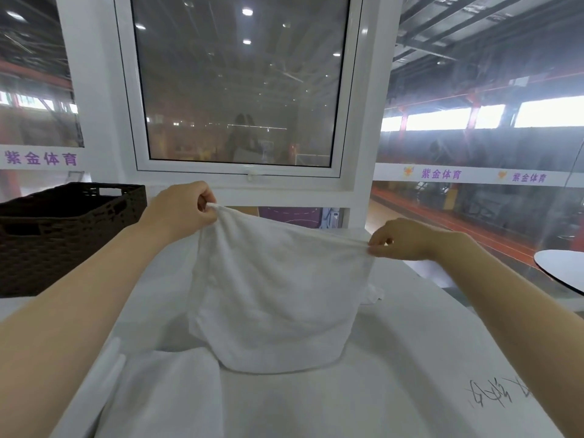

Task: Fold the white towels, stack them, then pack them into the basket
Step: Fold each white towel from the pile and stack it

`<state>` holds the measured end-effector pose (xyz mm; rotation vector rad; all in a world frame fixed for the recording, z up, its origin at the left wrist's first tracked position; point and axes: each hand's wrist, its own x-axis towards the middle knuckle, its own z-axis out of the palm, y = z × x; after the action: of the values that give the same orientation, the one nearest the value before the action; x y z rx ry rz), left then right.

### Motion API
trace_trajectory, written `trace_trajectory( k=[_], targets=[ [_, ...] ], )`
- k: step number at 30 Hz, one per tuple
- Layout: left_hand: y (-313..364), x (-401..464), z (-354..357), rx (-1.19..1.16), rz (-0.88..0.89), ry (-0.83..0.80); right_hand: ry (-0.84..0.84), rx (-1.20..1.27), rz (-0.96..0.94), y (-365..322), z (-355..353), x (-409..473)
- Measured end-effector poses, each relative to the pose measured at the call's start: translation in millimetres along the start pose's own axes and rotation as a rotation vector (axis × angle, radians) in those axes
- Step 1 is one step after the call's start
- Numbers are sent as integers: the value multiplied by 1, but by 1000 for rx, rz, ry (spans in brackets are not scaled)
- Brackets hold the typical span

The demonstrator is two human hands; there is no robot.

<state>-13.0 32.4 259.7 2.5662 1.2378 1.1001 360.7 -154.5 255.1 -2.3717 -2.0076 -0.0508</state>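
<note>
Towel (278,298) hanging mid-scene above the counter (410,358), its lower edge reaching down to the counter surface. Left hand (183,210) pinching the towel's upper left corner; right hand (401,238) pinching the upper right corner — right grip sitting lower than the left. Basket (69,229) standing on the counter at far left, behind the left forearm. Second towel (164,393) lying flat on the counter, near and left of the hanging one. Window (240,86) rising behind the counter, straight ahead. Round tabletop (562,270) sitting off to the right, apart from the counter.
</note>
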Motion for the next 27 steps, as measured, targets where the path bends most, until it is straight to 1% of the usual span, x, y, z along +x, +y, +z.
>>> trace_trajectory(
  k=[2, 4, 6, 7, 10, 12, 13, 16, 18, 20, 23, 25, 27],
  targets=[
    [-3, 0, 0, -9, -9, 7, 75, -55, -51, 2, 2, 0],
    [-3, 0, -3, -36, -29, 43, 288, -80, -97, 3, -4, 0],
    [-4, -1, -2, -95, -56, 82, 505, 80, -87, 1, -10, 0],
    [-3, -3, 0, -111, -62, 80, 547, 171, -54, 0, -10, 2],
    [-2, -11, 9, -100, -66, 37, 503, 253, -1, -5, -1, 3],
    [-3, -13, 11, -125, -70, 62, 581, 357, 15, -7, -1, 0],
    [-3, -13, 10, -135, -70, 82, 607, 375, 15, -9, -4, -1],
    [1, -10, 5, -144, -51, 121, 554, 341, 17, -11, -17, -2],
    [6, -8, 3, -200, -61, 157, 571, 484, 30, -10, -23, -3],
    [13, -6, 1, -298, -100, 183, 580, 715, 24, -12, -30, -8],
    [17, -5, 2, -526, -197, 176, 558, 986, 8, -20, -34, -15],
    [18, -7, 6, -634, -241, 155, 522, 1071, 18, -21, -34, -19],
    [18, -8, 10, -644, -251, 149, 472, 1122, 24, -21, -31, -23]
  ],
)
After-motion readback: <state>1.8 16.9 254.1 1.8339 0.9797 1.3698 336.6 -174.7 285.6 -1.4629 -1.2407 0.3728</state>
